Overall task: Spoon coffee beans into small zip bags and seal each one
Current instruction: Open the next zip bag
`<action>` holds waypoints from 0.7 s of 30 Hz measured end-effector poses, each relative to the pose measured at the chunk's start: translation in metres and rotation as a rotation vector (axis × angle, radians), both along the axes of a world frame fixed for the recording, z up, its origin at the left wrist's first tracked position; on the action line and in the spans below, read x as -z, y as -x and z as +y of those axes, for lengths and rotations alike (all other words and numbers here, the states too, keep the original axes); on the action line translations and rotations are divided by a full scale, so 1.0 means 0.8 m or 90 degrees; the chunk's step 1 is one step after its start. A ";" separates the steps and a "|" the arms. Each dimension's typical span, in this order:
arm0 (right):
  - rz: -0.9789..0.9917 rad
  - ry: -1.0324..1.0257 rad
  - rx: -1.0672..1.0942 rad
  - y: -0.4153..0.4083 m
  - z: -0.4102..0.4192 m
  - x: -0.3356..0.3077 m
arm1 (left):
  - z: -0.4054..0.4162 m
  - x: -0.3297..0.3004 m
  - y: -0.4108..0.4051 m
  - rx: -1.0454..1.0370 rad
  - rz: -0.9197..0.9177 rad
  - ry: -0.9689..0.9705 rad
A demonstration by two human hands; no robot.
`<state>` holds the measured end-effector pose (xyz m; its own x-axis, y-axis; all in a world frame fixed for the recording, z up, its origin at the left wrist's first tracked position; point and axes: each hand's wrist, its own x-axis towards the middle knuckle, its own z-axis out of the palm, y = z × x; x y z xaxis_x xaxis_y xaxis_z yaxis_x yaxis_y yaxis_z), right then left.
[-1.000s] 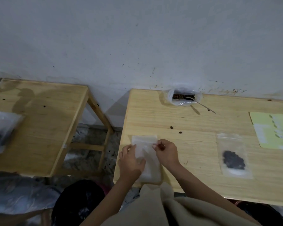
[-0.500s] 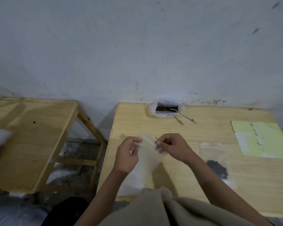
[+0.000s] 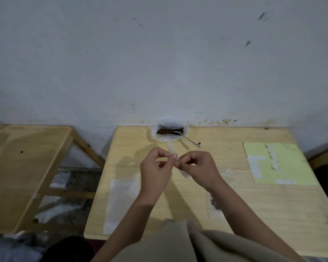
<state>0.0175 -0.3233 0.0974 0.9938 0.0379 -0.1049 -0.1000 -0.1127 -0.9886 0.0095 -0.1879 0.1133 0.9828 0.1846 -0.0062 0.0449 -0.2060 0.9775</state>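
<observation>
An empty clear zip bag (image 3: 172, 149) is held up above the wooden table (image 3: 235, 201), seen nearly edge-on. My left hand (image 3: 155, 171) and my right hand (image 3: 199, 167) both pinch its top edge between thumb and fingers. A pile of empty zip bags (image 3: 121, 201) lies flat at the table's front left. At the back, against the wall, a white plastic bag of coffee beans (image 3: 169, 131) stands open with a spoon (image 3: 190, 141) resting in it. A filled zip bag (image 3: 215, 203) lies behind my right forearm, partly hidden.
A pale green sheet (image 3: 278, 163) with white labels lies at the table's right. A single bean (image 3: 198, 143) sits near the spoon's handle. A second wooden table (image 3: 17, 167) stands to the left across a gap. Beige cloth (image 3: 178, 244) covers my lap.
Both hands lifted one bag off the pile at the table's front and raised it toward the middle, turning it nearly edge-on. The camera tilted upward.
</observation>
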 end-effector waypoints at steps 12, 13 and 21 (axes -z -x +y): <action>0.023 0.057 0.024 0.021 -0.023 -0.014 | -0.021 -0.005 0.012 -0.062 0.095 0.033; 0.017 0.074 0.022 0.022 -0.022 -0.016 | -0.021 -0.007 0.013 -0.075 0.099 0.042; -0.011 0.145 0.097 0.024 -0.012 -0.009 | -0.019 -0.015 0.018 -0.055 0.099 -0.078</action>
<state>-0.0014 -0.3329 0.1050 0.9879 -0.1348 -0.0772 -0.1169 -0.3176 -0.9410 -0.0050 -0.2027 0.1254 0.9524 0.2765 -0.1287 0.2154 -0.3112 0.9256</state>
